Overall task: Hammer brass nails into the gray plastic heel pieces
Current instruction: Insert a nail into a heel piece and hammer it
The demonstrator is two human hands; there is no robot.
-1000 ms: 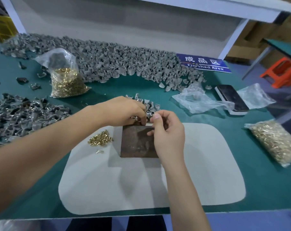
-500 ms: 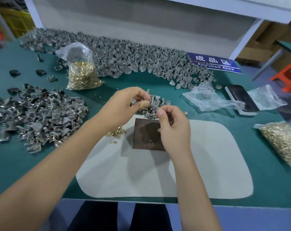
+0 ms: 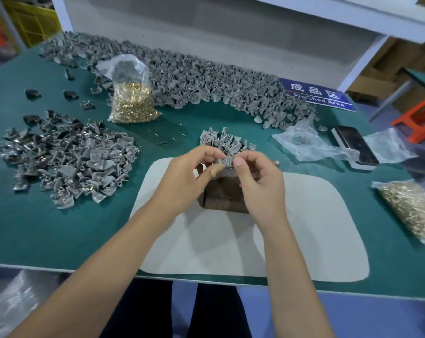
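Note:
My left hand (image 3: pixel 189 176) pinches a small gray plastic heel piece (image 3: pixel 225 162) between thumb and fingers, just above the far edge of a dark metal block (image 3: pixel 221 195). My right hand (image 3: pixel 260 184) meets it from the right, thumb and forefinger pinching the same piece; no nail shows between the fingertips. Behind the hands lies a small heap of gray heel pieces (image 3: pixel 227 142). A clear bag of brass nails (image 3: pixel 132 106) stands at the back left. The block sits on a white mat (image 3: pixel 231 245).
A large pile of heel pieces (image 3: pixel 67 159) covers the left of the green table (image 3: pixel 48 228), and a long bank of them (image 3: pixel 206 79) runs along the back. At the right are crumpled plastic bags (image 3: pixel 304 145), a phone (image 3: pixel 355 145), another nail bag (image 3: pixel 412 208) and a blue sign (image 3: pixel 316 93).
Both hands lifted from the block's far edge and came together on one heel piece. The view shifted left, bringing more of the left pile into sight.

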